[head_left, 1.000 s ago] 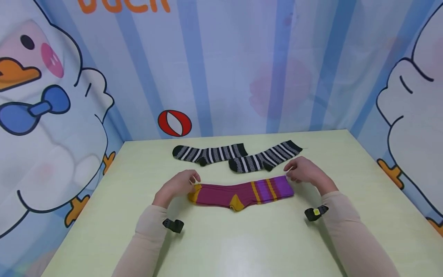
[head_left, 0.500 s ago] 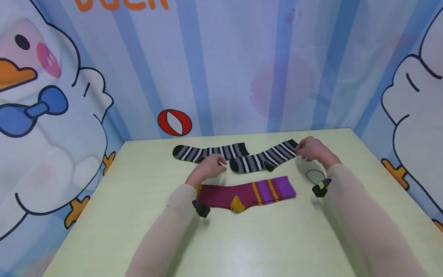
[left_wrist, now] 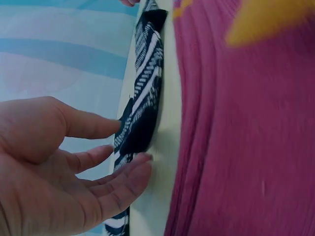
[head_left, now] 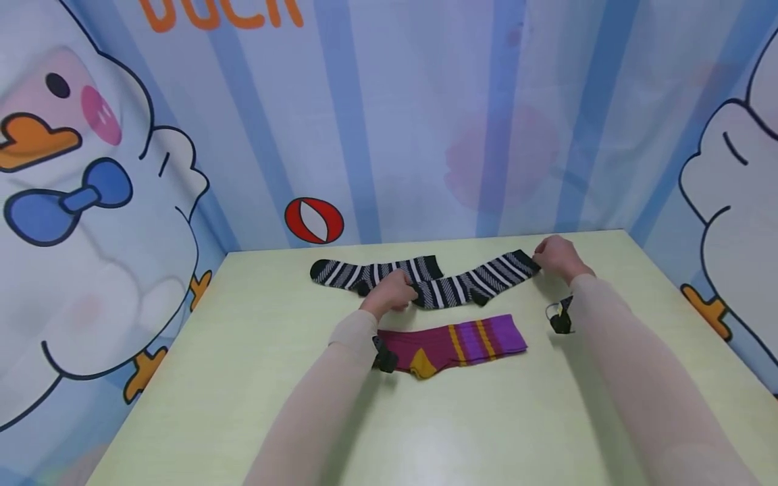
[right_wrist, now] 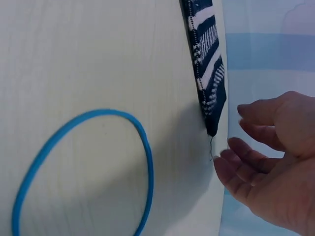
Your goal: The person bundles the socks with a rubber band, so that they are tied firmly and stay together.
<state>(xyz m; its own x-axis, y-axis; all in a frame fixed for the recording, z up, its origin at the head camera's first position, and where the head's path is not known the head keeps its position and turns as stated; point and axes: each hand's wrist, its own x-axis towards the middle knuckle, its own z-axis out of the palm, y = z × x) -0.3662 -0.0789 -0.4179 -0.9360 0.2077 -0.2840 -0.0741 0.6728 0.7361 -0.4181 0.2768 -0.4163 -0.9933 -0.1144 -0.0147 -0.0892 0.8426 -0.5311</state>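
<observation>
A black-and-white striped sock [head_left: 486, 278] lies slanted on the table. At its black toe [left_wrist: 142, 130] is my left hand [head_left: 391, 294], thumb and fingers apart around it without pinching. My right hand [head_left: 559, 258] hovers beside the cuff [right_wrist: 214, 115] at the other end, fingers loosely bent, with a gap to the fabric and a loose thread [right_wrist: 211, 147] hanging from it. A matching striped sock [head_left: 340, 274] lies behind, partly covered by the left hand. Nearer me is a maroon and purple sock [head_left: 440, 347] with yellow heel and stripes, its toe hidden by the left forearm.
A thin blue loop [right_wrist: 149, 164] lies on the table [head_left: 255, 378], below the right hand and near the right wrist's camera [head_left: 560, 322]. Behind the table's far edge rises a printed curtain [head_left: 413, 135] with blue stripes; duck pictures line both sides.
Both hands have moved from the ends of the maroon sock forward to the ends of the slanted striped sock. The blue loop has come into view by the right wrist.
</observation>
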